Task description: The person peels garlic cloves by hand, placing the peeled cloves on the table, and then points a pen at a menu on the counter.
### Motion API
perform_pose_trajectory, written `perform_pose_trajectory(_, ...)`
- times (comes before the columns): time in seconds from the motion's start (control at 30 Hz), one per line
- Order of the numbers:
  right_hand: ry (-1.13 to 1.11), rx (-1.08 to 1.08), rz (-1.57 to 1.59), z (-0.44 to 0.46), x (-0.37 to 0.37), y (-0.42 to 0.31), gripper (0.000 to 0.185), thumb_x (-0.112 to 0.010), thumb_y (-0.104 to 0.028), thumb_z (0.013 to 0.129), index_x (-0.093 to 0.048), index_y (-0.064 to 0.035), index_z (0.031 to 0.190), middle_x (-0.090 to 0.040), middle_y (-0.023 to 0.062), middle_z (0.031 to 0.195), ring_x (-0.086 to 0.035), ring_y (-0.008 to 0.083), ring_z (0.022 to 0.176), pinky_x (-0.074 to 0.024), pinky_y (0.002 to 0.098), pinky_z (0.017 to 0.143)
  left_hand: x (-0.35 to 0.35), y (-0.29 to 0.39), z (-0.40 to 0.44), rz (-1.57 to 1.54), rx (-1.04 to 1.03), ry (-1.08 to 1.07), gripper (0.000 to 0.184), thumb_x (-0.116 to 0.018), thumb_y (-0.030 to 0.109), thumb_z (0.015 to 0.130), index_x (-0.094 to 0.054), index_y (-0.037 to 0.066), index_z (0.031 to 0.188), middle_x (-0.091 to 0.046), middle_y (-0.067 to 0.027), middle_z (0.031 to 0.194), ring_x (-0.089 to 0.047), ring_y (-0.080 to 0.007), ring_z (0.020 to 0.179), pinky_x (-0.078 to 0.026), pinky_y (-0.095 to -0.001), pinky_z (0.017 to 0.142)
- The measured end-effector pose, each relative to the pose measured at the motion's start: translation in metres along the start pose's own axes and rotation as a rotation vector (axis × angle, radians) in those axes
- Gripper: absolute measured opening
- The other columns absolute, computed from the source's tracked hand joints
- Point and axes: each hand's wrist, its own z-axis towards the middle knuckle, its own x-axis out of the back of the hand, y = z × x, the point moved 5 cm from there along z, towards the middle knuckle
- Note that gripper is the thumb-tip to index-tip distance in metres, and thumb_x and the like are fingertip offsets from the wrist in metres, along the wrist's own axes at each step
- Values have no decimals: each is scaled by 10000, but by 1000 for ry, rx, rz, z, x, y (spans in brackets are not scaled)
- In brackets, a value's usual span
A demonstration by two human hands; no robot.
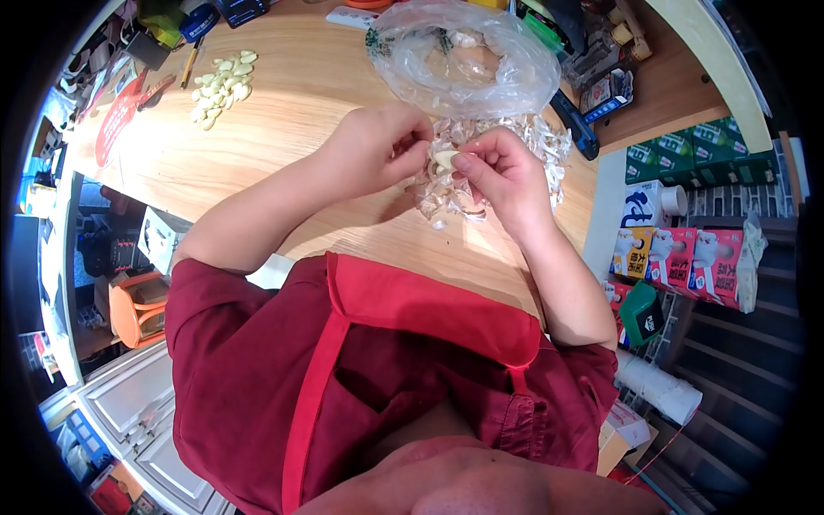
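Note:
Between the thumb and fingers of my right hand (506, 176) is a pale garlic clove (445, 160). Just left of it, my left hand (386, 146) has its fingers curled together; what they hold, if anything, is hidden. Beneath and around both hands lies a heap of papery garlic skins (549, 146) on the wooden table (292, 94). Behind the heap sits a clear plastic bag (463, 60) with garlic bulbs inside. A pile of peeled cloves (223, 86) rests at the table's back left.
A yellow pen (190, 64) and a red leaf-shaped item (120, 120) lie at the left. At the right edge is a dark blue object (575, 124) beside a wooden shelf (669, 94). Boxes (671, 257) stand beyond the table on the right.

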Motion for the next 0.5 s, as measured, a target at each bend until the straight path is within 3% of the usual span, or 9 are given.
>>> perform_pose_trajectory(0.1, 9, -22, -79, 0, 3, 2, 174, -695, -142, 780, -581, -37, 858, -592, 13, 713, -529, 49, 587, -411, 190, 494, -2, -8, 0, -344, 262, -63, 154, -587, 51, 790, -574, 24, 941, -614, -58, 842, -603, -113, 653, -483, -223, 550)
perform_pose_trajectory(0.2, 45, 89, -202, 1, 2, 1, 185, -711, -144, 761, -590, -36, 852, -589, 4, 712, -545, 70, 639, -439, 211, 561, -3, -8, 0, -560, 210, -14, 163, -602, 54, 791, -578, 21, 948, -617, -57, 851, -612, -109, 660, -483, -218, 564)
perform_pose_trajectory(0.4, 57, 120, -329, -2, 0, -3, 187, -720, -150, 741, -599, -41, 833, -588, 32, 708, -556, 104, 646, -447, 243, 587, -4, 7, -1, -154, 34, -74, 190, -648, 70, 759, -599, 14, 933, -620, -77, 821, -625, -108, 670, -492, -222, 572)
perform_pose_trajectory(0.5, 76, 233, -503, -4, -4, -13, 186, -724, -147, 728, -606, -44, 828, -590, 48, 711, -553, 124, 625, -443, 254, 571, -3, 6, -2, -172, 28, -61, 148, -647, 72, 755, -612, 11, 885, -620, -76, 767, -625, -110, 647, -493, -223, 558)
